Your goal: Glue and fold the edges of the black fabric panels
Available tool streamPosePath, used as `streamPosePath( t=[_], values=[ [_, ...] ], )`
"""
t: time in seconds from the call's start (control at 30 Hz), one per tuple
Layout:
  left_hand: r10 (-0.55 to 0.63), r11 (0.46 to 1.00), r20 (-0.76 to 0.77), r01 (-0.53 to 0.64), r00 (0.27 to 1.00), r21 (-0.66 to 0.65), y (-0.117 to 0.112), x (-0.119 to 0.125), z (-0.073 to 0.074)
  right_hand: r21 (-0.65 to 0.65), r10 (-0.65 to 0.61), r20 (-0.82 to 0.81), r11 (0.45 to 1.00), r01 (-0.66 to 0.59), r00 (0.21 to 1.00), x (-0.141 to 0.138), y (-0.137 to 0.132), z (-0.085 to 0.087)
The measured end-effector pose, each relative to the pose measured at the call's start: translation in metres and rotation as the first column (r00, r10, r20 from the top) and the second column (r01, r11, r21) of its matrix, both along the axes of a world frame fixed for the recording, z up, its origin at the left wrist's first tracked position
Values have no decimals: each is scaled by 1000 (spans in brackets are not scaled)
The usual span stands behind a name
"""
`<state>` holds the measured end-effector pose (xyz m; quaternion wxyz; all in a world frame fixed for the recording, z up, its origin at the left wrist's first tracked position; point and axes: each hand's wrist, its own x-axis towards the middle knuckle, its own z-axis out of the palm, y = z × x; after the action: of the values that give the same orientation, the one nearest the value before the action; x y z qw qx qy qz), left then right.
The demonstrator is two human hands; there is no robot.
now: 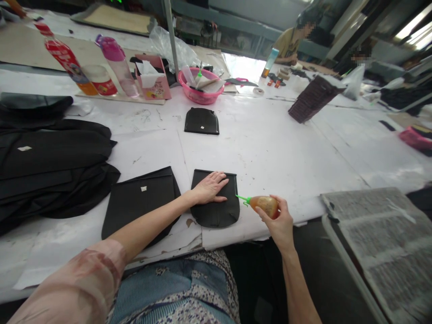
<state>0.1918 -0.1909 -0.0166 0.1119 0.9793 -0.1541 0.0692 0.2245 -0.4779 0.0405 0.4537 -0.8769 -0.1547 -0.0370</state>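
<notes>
The flat black rounded leather panel (216, 198) lies under your left hand (209, 186), palm flat, grip open. Your right hand (278, 222) grips the amber squeeze bottle (265, 205), its green nozzle at the panel's right edge; no glue line shows yet.

Your white worktable (290, 153), crowded along its far edge.
On it lie black cut pieces (216, 198), a fabric stack (50, 157), pink basket (201, 90), bottles (116, 63).

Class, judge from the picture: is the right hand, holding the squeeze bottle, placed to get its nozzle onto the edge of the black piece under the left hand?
Probably yes. The right hand holds the squeeze bottle with its green nozzle at the black piece's right edge, and nothing lies between. The left hand lies flat on the upper part, leaving that edge bare.
</notes>
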Motion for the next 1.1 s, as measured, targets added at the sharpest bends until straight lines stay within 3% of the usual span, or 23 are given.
streamPosePath(
  t=[0.1,0.2,0.3,0.43,0.6,0.83,1.1],
  values=[
    [28,999,-35,-27,999,38,-5,-3,13,-14,8,-15,1000,-8,1000,-5,-4,3],
    [74,995,-72,-69,995,76,-23,-17,37,-17,15,-34,1000,-16,999,-7,-6,4],
    [82,997,-155,-82,985,6,-48,-40,52,-14,22,-41,1000,-23,999,-9,-7,4],
    [146,989,-160,-144,976,27,-73,-67,36,-18,11,-36,1000,-12,999,-12,-8,2],
    [168,986,-75,-167,983,24,-77,-76,8,-28,-22,-33,999,21,999,-18,-14,0],
    [166,986,-44,-167,985,-22,-76,-78,5,19,-36,-72,999,38,997,-30,-23,-4],
    [223,954,-63,-231,973,-192,-81,-82,4,127,-79,-129,987,95,988,-40,-29,-19]
  ],
)
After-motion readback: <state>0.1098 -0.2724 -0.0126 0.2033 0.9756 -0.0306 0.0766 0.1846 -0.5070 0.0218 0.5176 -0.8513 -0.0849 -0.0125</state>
